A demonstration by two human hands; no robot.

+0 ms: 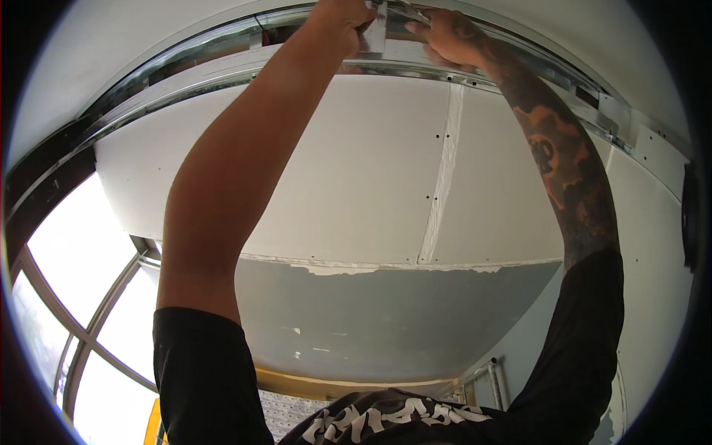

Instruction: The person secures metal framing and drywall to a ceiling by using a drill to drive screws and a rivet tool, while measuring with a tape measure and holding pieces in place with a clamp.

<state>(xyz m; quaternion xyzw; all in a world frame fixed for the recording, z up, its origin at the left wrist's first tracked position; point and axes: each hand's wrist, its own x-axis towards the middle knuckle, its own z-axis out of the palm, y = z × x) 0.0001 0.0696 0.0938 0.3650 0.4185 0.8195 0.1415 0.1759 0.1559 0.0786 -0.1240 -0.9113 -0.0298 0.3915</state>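
Note:
Both my arms reach up to a long shiny metal channel frame [215, 46] along the top of the view. My left hand [343, 21] is closed at the edge of a short upright metal strip [380, 31] in that frame, its top cut off by the view's upper edge. Just to the right of the strip, my right hand [454, 37] has curled fingers pointing left. A thin bright metal piece [412, 12] runs into its grip; I cannot make out what this piece is.
White plasterboard panels [348, 170] with screw heads and a filled vertical joint [441, 174] lie below the frame. Under them is a grey painted surface [400, 315] with a ragged edge. Large windows [89, 326] stand at left, and a metal rail [495, 382] at lower right.

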